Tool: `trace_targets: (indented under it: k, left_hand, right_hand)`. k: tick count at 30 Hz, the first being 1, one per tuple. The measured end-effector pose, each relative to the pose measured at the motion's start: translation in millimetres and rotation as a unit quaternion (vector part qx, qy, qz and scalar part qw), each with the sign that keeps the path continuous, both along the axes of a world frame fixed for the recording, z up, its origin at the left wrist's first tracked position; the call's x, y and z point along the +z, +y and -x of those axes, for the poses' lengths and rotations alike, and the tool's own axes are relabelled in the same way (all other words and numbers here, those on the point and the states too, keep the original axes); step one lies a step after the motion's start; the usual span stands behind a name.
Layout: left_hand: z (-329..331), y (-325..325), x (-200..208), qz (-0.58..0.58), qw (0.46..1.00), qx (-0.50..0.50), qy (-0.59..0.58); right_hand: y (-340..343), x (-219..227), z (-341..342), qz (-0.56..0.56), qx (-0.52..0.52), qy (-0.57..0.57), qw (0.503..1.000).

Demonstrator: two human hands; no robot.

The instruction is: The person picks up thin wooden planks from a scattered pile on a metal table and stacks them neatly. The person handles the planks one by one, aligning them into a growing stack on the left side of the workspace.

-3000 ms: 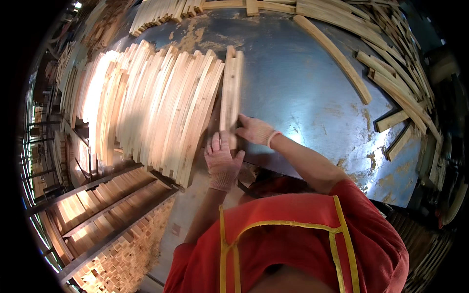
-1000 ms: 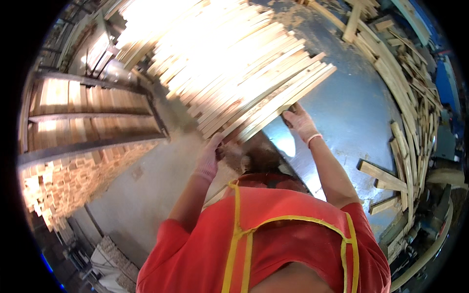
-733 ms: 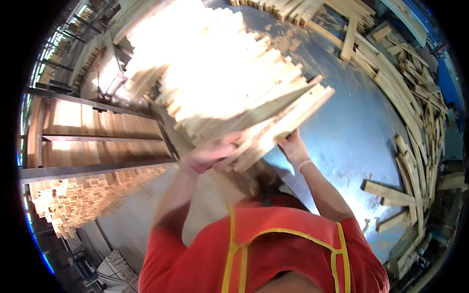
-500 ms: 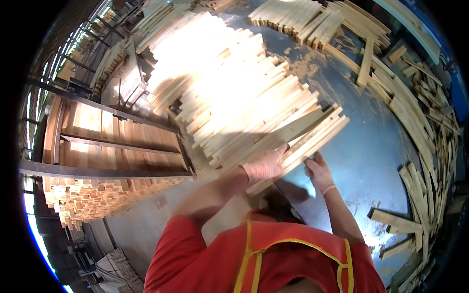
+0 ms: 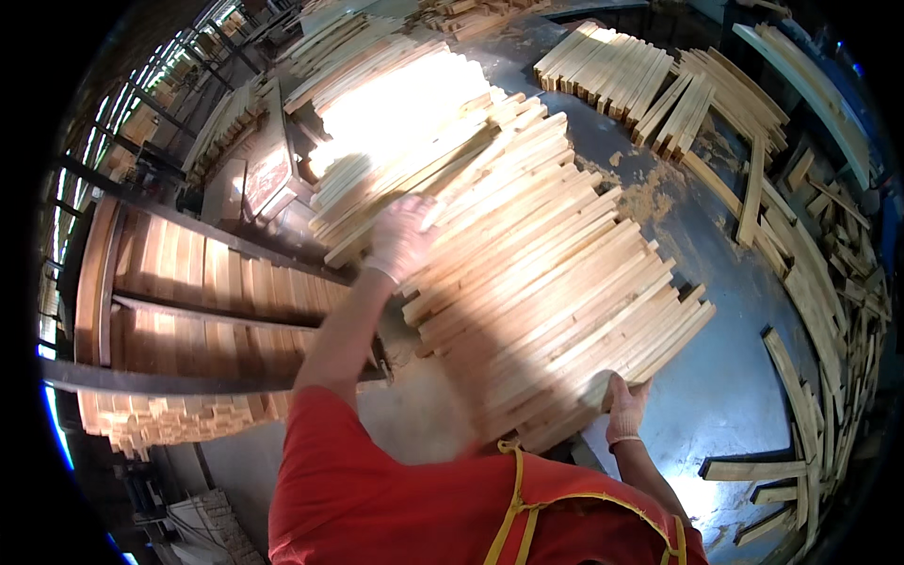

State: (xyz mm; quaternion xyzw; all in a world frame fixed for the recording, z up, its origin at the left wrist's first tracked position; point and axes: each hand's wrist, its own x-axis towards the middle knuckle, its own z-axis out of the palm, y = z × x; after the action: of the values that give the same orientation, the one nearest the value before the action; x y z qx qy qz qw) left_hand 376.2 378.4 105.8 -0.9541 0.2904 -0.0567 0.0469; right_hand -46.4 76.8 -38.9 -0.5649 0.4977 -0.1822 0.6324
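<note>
A broad layer of pale wooden strips (image 5: 565, 273) lies side by side across the metal table. My left hand (image 5: 403, 235), in a light glove, reaches to the left side of the layer. Its fingers are curled over the end of a wooden strip (image 5: 461, 179) that lies slantwise on the others; motion blurs the hand a little. My right hand (image 5: 626, 410), also gloved, is at the near right edge. Its thumb and fingers close on the outermost wooden strip (image 5: 659, 353), and some fingertips are hidden.
A dark metal rack (image 5: 217, 379) with stacked boards stands at the left. Sawdust (image 5: 650, 202) lies on the blue-grey tabletop (image 5: 734, 311). More strips are lined up in a far stack (image 5: 607, 71). Loose offcuts (image 5: 838, 235) pile up along the right side.
My left hand has left the nearest strips and moved far left across the layer. My right hand stays by the near edge. The view has shifted, showing more of the layer.
</note>
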Motion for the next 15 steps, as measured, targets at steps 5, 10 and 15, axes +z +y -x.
trace_targets:
  k: [5, 10, 15]
  left_hand:
    - [-117.4, 42.0, 16.1, -0.063, 0.980, 0.185, 0.045]
    - [-104.3, 22.3, 1.8, 0.071, 0.984, 0.004, -0.163]
    - [-87.7, -16.0, -82.4, -0.001, 0.997, -0.081, -0.005]
  right_hand:
    - [-7.8, -5.6, 3.9, 0.020, -0.003, 0.027, 0.999]
    - [-1.1, 9.3, 0.5, 0.047, 0.013, 0.113, 0.992]
    - [-4.3, -1.8, 3.3, 0.072, 0.023, 0.138, 0.988]
